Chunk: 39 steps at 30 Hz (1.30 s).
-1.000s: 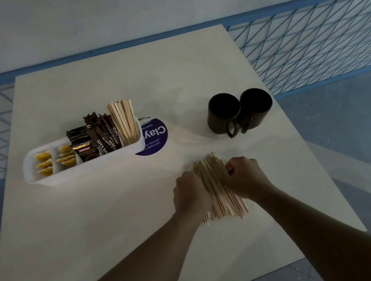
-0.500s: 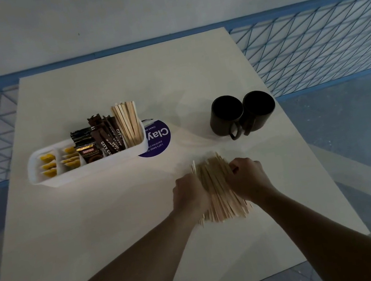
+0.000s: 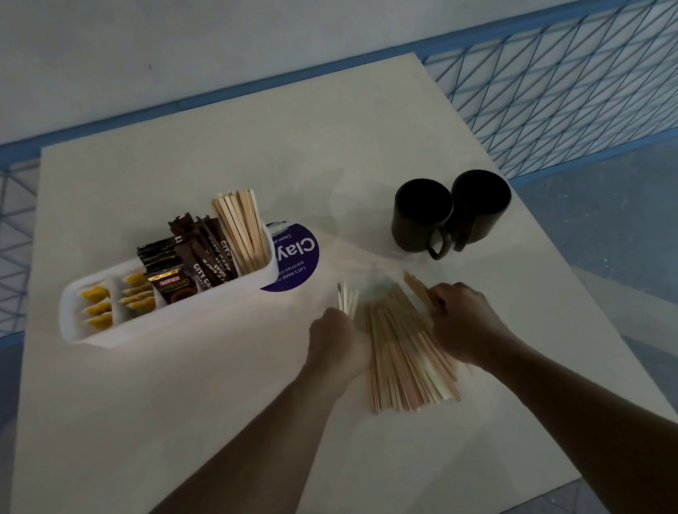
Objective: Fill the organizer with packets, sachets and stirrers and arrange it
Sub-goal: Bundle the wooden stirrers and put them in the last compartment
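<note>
A pile of wooden stirrers (image 3: pixel 399 355) lies on the white table (image 3: pixel 176 421), fanned out between my hands. My left hand (image 3: pixel 334 341) presses its left side with a few stirrers sticking up past the fingers. My right hand (image 3: pixel 463 318) closes on a few stirrers at the pile's right edge. A clear plastic wrapper (image 3: pixel 371 285) seems to lie at the pile's far end. The white organizer (image 3: pixel 184 313) sits at the left and holds yellow sachets (image 3: pixel 98 308), dark coffee packets (image 3: pixel 189 267) and upright stirrers (image 3: pixel 243 233).
Two dark mugs (image 3: pixel 451 207) stand side by side right of the organizer. A round purple sticker (image 3: pixel 294 258) lies on the table beside the organizer. A blue mesh railing (image 3: pixel 569 80) runs behind the table, and the floor drops off at the right.
The stirrer pile has spread wider into a fan as my hands moved slightly apart. The organizer and mugs have not moved.
</note>
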Motion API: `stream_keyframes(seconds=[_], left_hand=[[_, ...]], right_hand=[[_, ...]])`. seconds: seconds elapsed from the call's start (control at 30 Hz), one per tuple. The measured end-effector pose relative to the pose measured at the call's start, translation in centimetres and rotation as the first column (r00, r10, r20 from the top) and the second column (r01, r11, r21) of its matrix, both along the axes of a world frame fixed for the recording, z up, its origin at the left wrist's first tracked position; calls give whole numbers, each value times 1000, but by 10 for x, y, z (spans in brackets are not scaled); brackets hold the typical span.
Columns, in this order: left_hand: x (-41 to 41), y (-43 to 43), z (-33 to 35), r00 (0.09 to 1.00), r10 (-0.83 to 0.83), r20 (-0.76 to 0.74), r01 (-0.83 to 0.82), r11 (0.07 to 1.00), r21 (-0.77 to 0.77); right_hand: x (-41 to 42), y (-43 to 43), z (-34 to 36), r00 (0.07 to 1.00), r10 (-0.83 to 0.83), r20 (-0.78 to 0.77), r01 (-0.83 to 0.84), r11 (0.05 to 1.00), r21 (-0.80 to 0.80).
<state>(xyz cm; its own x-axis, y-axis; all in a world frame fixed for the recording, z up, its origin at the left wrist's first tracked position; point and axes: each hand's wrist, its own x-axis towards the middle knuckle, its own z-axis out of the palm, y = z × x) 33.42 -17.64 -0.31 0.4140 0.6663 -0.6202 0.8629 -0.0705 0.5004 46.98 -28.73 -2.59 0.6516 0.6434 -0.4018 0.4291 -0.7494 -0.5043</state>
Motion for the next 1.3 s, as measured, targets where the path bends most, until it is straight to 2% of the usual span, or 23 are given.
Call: stream_keyframes(seconds=[0.13,0.23,0.37,0.5,0.63,0.77,1.0,1.1,1.2,1.3], left_hand=[[-1,12,6,997,60,40,-59,998,-20],[0,22,7,982,150,114,-140,986,-93],[-1,35,14,934,299,196,-257,943,-213],[-1,49,26,835,466,291,-358,864,-355],[-5,69,37,754,538,377,-411,834,-368],[-10,88,50,684,576,448,-441,815,-376],[-23,126,59,584,607,539,-488,793,-364],[-26,140,60,559,583,590,-519,800,-299],[-29,151,61,549,546,633,-545,808,-224],[-30,157,62,502,560,659,-573,786,-231]], right_hand=[[-4,9,8,999,32,4,-32,999,10],[-7,17,14,997,70,-31,-69,997,33],[-14,32,24,986,153,-70,-145,983,117],[-22,57,34,971,200,-130,-179,971,161],[-32,89,36,895,57,-443,71,961,266],[-38,116,37,836,19,-548,194,924,328],[-43,159,58,883,70,-463,131,913,387],[-43,180,67,897,49,-439,158,893,422],[-48,203,74,908,67,-414,170,844,508],[-55,220,80,907,63,-416,212,785,582]])
